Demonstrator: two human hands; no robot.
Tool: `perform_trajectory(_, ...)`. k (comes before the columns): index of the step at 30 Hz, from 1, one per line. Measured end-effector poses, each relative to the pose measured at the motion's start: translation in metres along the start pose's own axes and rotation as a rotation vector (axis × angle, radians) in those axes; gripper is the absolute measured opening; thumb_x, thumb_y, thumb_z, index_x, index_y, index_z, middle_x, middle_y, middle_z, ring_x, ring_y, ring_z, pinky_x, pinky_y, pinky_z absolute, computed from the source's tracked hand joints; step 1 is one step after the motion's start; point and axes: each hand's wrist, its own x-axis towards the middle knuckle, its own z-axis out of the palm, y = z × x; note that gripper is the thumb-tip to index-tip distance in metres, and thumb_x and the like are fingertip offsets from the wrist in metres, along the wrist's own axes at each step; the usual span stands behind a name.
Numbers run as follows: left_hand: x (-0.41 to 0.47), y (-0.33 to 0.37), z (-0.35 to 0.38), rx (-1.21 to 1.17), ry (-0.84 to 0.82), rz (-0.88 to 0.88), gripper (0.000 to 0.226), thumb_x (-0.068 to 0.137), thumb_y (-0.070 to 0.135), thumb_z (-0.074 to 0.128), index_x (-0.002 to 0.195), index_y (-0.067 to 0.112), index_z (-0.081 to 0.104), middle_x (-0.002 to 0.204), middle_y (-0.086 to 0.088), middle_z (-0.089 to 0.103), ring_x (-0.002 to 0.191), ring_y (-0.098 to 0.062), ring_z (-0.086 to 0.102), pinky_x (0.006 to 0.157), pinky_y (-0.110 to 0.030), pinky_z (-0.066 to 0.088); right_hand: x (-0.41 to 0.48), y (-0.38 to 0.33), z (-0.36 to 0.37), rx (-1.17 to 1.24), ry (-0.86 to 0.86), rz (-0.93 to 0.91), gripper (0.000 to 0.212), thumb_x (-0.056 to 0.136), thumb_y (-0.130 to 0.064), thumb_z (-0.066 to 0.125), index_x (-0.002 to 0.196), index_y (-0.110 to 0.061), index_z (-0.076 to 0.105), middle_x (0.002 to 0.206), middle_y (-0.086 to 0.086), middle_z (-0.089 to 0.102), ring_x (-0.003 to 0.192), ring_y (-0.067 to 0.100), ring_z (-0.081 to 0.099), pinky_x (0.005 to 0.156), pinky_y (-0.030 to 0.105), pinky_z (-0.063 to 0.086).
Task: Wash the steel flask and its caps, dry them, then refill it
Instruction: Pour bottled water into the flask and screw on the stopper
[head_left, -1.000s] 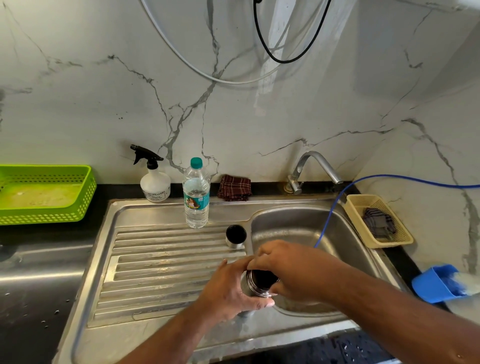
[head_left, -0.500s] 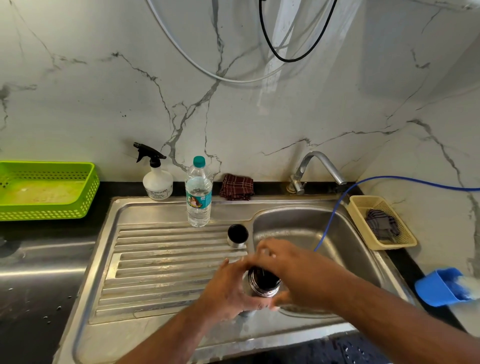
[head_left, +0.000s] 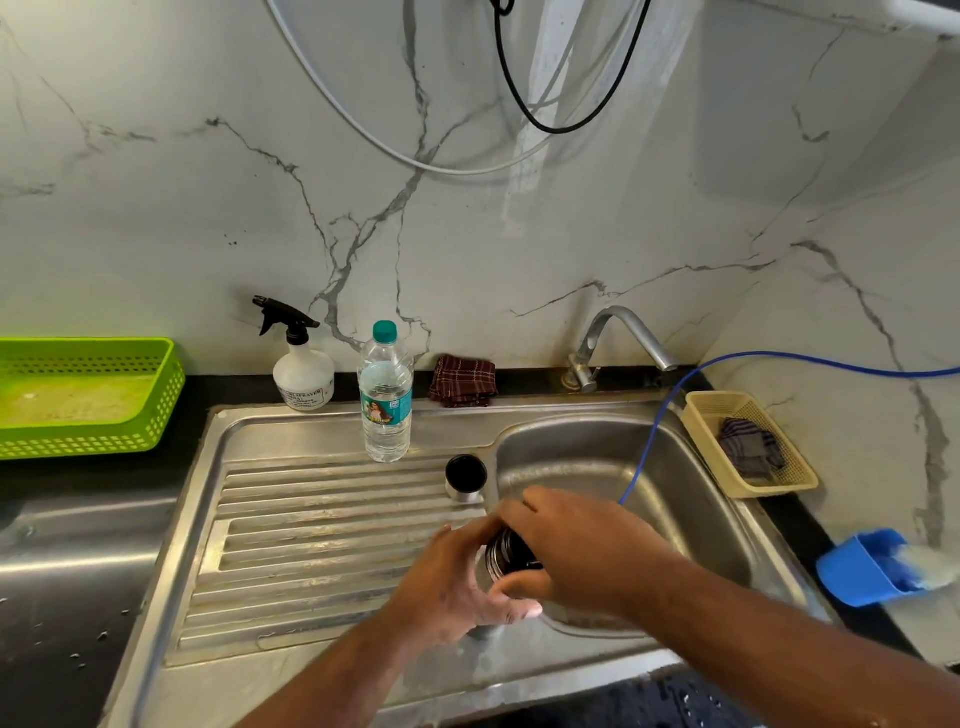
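Observation:
The steel flask (head_left: 493, 564) stands upright at the near edge of the drainboard, beside the sink basin (head_left: 597, 457). My left hand (head_left: 457, 587) grips its body from the left. My right hand (head_left: 576, 551) is curled over its top and grips the black inner cap (head_left: 511, 551), which is mostly hidden under my fingers. The steel outer cap (head_left: 466, 477) rests mouth-up on the drainboard just behind, its dark inside showing. A water bottle (head_left: 385, 395) with a teal lid stands farther back.
A spray bottle (head_left: 301, 366) and a folded maroon cloth (head_left: 462, 381) sit along the back ledge, with the tap (head_left: 623, 340) over the basin. A green basket (head_left: 88, 397) is at left, a beige basket (head_left: 748, 447) with a cloth at right. A blue hose (head_left: 654, 431) runs into the basin.
My right hand has turned on top of the flask, its fingers shifting round the inner cap. The left hand keeps its hold on the body. The flask stays in place.

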Motion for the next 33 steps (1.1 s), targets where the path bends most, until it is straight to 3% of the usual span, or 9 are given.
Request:
perform_trajectory(4,0.004,-0.006,0.004,-0.039,-0.038,-0.018,0.068,0.065,0.052,0.089,0.122,0.042,0.053,0.113,0.019,0.068,0.105,-0.002,0.065,0.088,-0.030,0.057,-0.007,0.021,0.002,-0.018,-0.055,-0.201,0.061,0.097,-0.045,0.061,0.149,-0.037,0.031,0.144,-0.010,0.036,0.126,0.017,0.048,0.095,0.040,0.054)
perform_trajectory(6,0.007,-0.008,0.009,-0.005,0.000,0.007,0.065,0.064,0.052,0.087,0.119,0.041,0.054,0.111,0.016,0.065,0.103,-0.008,0.064,0.087,-0.035,0.057,-0.005,0.023,0.000,-0.018,-0.036,-0.249,0.059,0.098,-0.042,0.060,0.149,-0.034,0.033,0.144,-0.009,0.039,0.125,0.017,0.049,0.095,0.037,0.052)
perform_trajectory(10,0.008,-0.009,0.020,0.011,0.102,0.070,0.050,0.065,0.045,0.085,0.107,0.036,0.060,0.096,0.014,0.069,0.089,-0.010,0.067,0.078,-0.034,0.057,0.004,0.024,0.000,-0.113,0.045,-0.320,0.054,0.097,-0.057,0.053,0.139,-0.023,0.045,0.123,-0.003,0.060,0.104,0.017,0.058,0.092,0.033,0.049)
perform_trajectory(14,0.003,-0.007,0.022,0.043,0.099,0.048,0.030,0.066,0.039,0.074,0.085,0.043,0.051,0.068,0.019,0.062,0.065,-0.004,0.064,0.068,-0.038,0.058,0.004,0.017,0.014,-0.090,0.127,-0.199,0.056,0.095,-0.071,0.041,0.122,-0.024,0.051,0.104,-0.005,0.065,0.085,0.016,0.059,0.077,0.035,0.054)
perform_trajectory(18,0.006,0.001,0.014,-0.124,-0.062,-0.092,0.022,0.064,0.020,0.073,0.083,0.025,0.064,0.071,0.001,0.070,0.060,-0.007,0.062,0.052,-0.035,0.054,0.014,0.019,0.021,-0.176,0.227,-0.234,0.048,0.093,-0.068,0.043,0.105,-0.023,0.056,0.085,-0.006,0.066,0.067,0.016,0.055,0.063,0.032,0.051)
perform_trajectory(22,0.011,-0.003,0.013,-0.127,-0.109,-0.102,0.016,0.065,0.021,0.072,0.081,0.022,0.067,0.074,-0.008,0.070,0.059,-0.018,0.060,0.051,-0.042,0.052,0.027,0.033,0.023,-0.339,0.210,-0.425,0.047,0.096,-0.062,0.038,0.108,-0.023,0.063,0.085,-0.006,0.067,0.073,0.017,0.054,0.069,0.032,0.045)
perform_trajectory(26,0.006,0.007,0.019,-0.052,0.012,-0.064,0.012,0.069,0.032,0.064,0.061,0.032,0.055,0.053,0.013,0.060,0.047,-0.006,0.057,0.048,-0.031,0.051,0.023,0.017,0.033,-0.270,0.316,-0.255,0.032,0.089,-0.052,0.045,0.096,-0.026,0.063,0.068,-0.006,0.062,0.059,0.018,0.050,0.061,0.030,0.043)
perform_trajectory(30,0.003,0.007,0.031,0.092,0.158,-0.079,0.025,0.073,0.053,0.054,0.083,0.031,0.061,0.072,0.010,0.065,0.070,-0.009,0.063,0.070,-0.036,0.057,0.018,-0.005,0.042,-0.198,0.385,0.082,0.029,0.084,-0.053,0.049,0.084,-0.025,0.058,0.051,-0.004,0.053,0.044,0.019,0.042,0.050,0.030,0.035)
perform_trajectory(33,0.002,-0.005,0.051,0.280,0.302,-0.065,0.031,0.081,0.049,0.048,0.103,0.032,0.061,0.088,0.011,0.065,0.083,-0.012,0.062,0.086,-0.043,0.054,0.018,-0.021,0.046,-0.159,0.399,0.307,0.031,0.081,-0.052,0.048,0.080,-0.022,0.058,0.043,-0.001,0.049,0.036,0.020,0.047,0.043,0.029,0.031)
